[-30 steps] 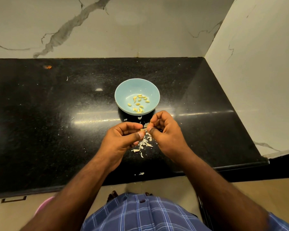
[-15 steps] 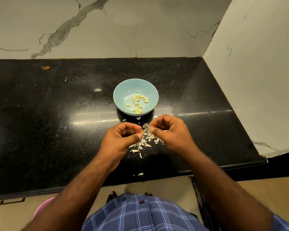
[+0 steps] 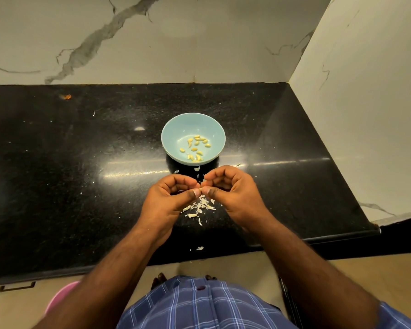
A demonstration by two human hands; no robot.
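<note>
1. A stray scrap (image 3: 199, 248) of skin lies nearest, by the front edge of the countertop (image 3: 81, 162).
2. The pile of peels (image 3: 199, 207) sits right under the hands, so loosened skin should simply be dropped there.
3. The left hand (image 3: 169, 198) and right hand (image 3: 233, 193) meet thumb tip to thumb tip, fingers curled in, pinching a small clove (image 3: 201, 185) between them. It is mostly hidden. The step looks like skinning it: one hand should hold it steady while the other's thumbnail lifts the skin's edge and peels away from the body, with light pressure so that the clove does not slip out.
4. Just beyond stands the blue bowl (image 3: 163, 138) with the peeled cloves (image 3: 195, 149), close enough for a short toss.
5. Half a second ago the thumbs were apart, with peels showing in the gap; now they have closed together. The bowl and the pile lie as they did.
</note>
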